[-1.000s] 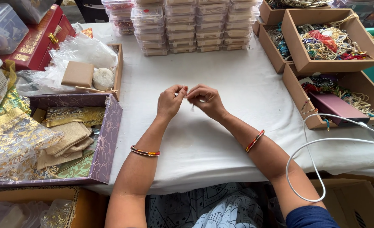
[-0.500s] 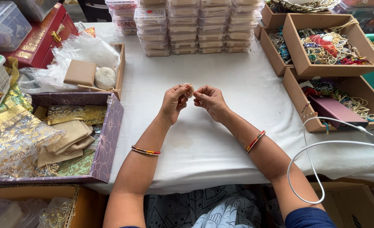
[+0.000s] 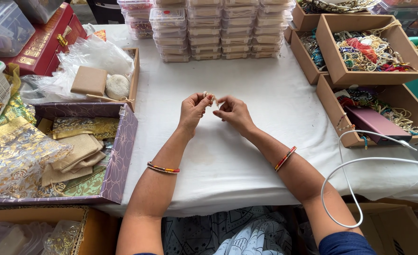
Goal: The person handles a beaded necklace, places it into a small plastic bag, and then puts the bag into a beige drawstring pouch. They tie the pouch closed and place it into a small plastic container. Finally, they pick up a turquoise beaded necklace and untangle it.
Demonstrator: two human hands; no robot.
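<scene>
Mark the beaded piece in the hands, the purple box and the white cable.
Beaded piece (image 3: pixel 211 97), head view: the small pale part showing between the fingertips of both hands.
Purple box (image 3: pixel 122 151), head view: its right wall.
White cable (image 3: pixel 360 160), head view: the loop's upper run on the cloth.

Looks like a small jewellery-packing workshop: white-clothed table (image 3: pixel 265 156), stacked clear plastic boxes (image 3: pixel 218 28) at top centre, cardboard trays of beaded strings (image 3: pixel 374 49) at upper right, gold fabric pouches (image 3: pixel 72 151) at left.
</scene>
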